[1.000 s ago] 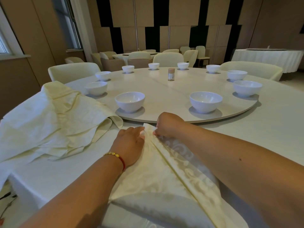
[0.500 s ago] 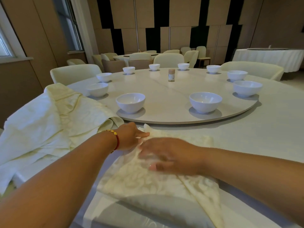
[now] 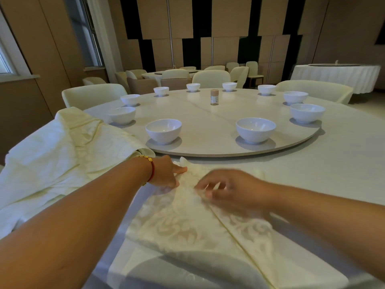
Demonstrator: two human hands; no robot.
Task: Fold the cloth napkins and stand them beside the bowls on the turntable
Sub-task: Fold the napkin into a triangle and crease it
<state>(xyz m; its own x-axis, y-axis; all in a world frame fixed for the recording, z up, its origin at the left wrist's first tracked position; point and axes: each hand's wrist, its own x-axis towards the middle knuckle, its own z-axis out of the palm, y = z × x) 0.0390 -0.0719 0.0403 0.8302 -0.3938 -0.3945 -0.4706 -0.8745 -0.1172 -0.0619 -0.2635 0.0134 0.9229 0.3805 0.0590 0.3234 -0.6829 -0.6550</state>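
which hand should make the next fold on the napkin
Probably the right hand: it lies free over the napkin beside the centre crease, while the left hand pins the far corner near the turntable.

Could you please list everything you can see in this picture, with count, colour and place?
small round white bowls: ten, white, around the turntable's rim
round pale turntable: one, off-white, centre of table
small brown-capped jar: one, mid-turntable
patterned cream cloth napkin: one, cream, flat on the near table edge
heap of unfolded cream napkins: pale cream, near left
padded cream chairs: several, around the table
other tables: two, white, background
left hand: pressing napkin, red-and-gold bracelet
right hand: blurred, on napkin
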